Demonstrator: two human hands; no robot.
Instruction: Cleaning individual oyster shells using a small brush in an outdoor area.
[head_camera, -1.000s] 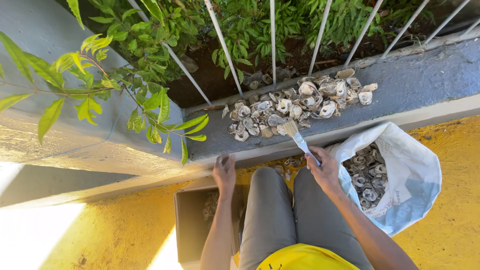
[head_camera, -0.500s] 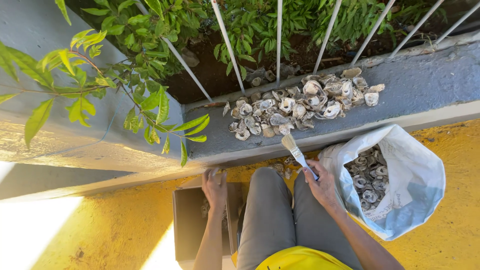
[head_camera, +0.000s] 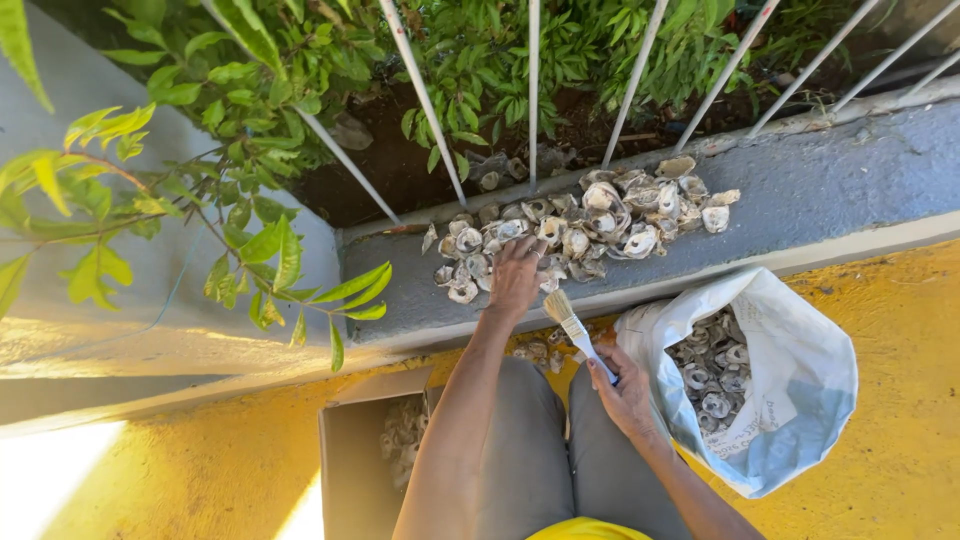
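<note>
A heap of pale oyster shells (head_camera: 600, 215) lies along the grey concrete ledge (head_camera: 820, 185). My left hand (head_camera: 516, 275) reaches onto the near end of the heap, fingers resting on the shells; whether it grips one I cannot tell. My right hand (head_camera: 625, 392) holds a small paintbrush (head_camera: 572, 326) by its handle, bristles pointing up toward the ledge, just short of the shells. My grey-trousered knees (head_camera: 545, 440) are below the hands.
A white bag (head_camera: 800, 400) with several shells stands at the right on the yellow floor (head_camera: 900, 300). A brown cardboard box (head_camera: 355, 465) with shells sits at my left. White railing bars (head_camera: 425, 100) and leafy plants (head_camera: 250, 240) rise behind and left of the ledge.
My left hand has left the cardboard box and reached up onto the shells on the ledge. The right hand still holds the brush in about the same place. The view shifted slightly.
</note>
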